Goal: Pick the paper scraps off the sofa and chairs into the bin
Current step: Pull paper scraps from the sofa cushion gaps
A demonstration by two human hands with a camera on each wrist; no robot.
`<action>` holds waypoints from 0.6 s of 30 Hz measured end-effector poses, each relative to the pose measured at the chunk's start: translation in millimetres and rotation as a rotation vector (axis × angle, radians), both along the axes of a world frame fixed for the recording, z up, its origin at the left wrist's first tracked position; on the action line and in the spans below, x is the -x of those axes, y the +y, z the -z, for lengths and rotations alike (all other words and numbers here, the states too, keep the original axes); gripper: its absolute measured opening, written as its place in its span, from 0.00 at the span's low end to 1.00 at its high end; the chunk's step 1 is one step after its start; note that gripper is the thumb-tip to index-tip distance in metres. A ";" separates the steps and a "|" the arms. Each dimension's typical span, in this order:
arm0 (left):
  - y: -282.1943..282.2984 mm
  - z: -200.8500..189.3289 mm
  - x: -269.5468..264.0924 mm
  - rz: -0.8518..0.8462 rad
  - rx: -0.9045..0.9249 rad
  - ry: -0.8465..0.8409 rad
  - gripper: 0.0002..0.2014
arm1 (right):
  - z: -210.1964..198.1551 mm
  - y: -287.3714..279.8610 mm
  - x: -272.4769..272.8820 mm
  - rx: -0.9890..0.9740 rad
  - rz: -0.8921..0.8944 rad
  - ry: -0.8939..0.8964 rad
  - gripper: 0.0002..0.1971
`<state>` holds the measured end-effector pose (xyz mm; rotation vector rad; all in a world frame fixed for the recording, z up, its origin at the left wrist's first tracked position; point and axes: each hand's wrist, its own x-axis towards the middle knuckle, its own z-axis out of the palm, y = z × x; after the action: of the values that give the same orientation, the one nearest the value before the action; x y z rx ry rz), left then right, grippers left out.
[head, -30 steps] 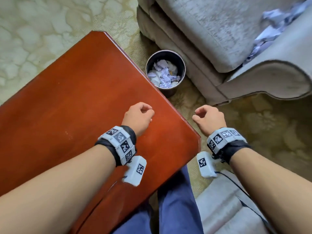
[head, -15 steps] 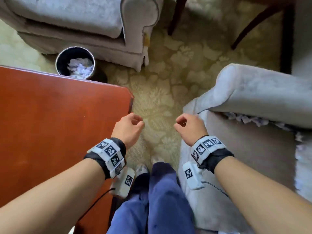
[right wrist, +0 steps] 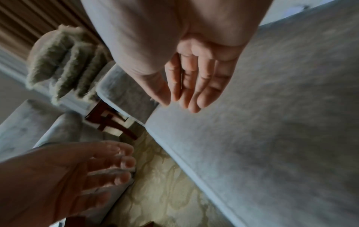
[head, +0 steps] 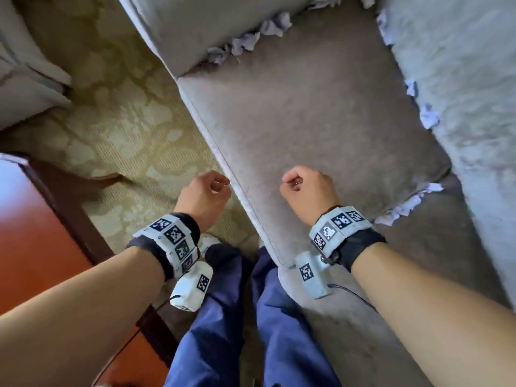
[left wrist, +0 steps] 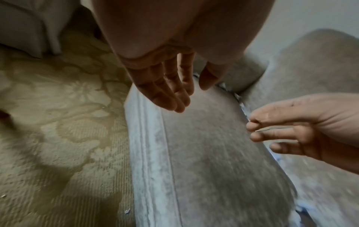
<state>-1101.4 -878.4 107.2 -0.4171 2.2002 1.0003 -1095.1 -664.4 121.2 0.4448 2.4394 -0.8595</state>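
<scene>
— Head view: where are your hands, and why there?

— Both hang empty, fingers loosely curled. My left hand (head: 205,195) is over the carpet (head: 117,129) just off the front edge of the sofa cushion (head: 321,113); my right hand (head: 305,188) is over that cushion's front part. I judge I'm lining up for the paper scraps (head: 248,41), which sit wedged along the cushion's back edge and right edge, some at its near right corner (head: 410,205).

— Left wrist view?

— Left fingers (left wrist: 170,95) relaxed, holding nothing, above the cushion's piped front edge. The right hand (left wrist: 303,130) shows beside it, also empty.

— Right wrist view?

— Right fingers (right wrist: 194,92) straight-ish and slack over bare cushion.

— What differs from half a second ago?

— The bin and most of the red table (head: 33,233) have left my sight; the cushion now fills the middle. The bin isn't in view.
</scene>
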 end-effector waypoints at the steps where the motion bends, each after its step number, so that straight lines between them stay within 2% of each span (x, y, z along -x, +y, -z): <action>1: 19.2 0.1 0.9 0.043 0.015 0.001 0.06 | -0.3 19.4 -8.3 -0.006 0.039 -0.006 0.04; 10: 182.2 -12.5 3.9 0.428 0.094 0.046 0.07 | 2.7 176.3 -84.1 -0.026 0.352 -0.011 0.07; 14: 241.5 11.7 -10.6 0.579 0.075 0.057 0.05 | 20.5 227.7 -131.4 -0.071 0.555 -0.014 0.05; 18: 264.8 43.3 -47.5 0.743 0.042 -0.031 0.05 | 40.9 242.3 -189.2 -0.068 0.724 -0.090 0.04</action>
<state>-1053.9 -613.6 63.9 0.3555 2.0831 0.5291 -905.9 -422.2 80.3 1.4091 2.2277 -0.9969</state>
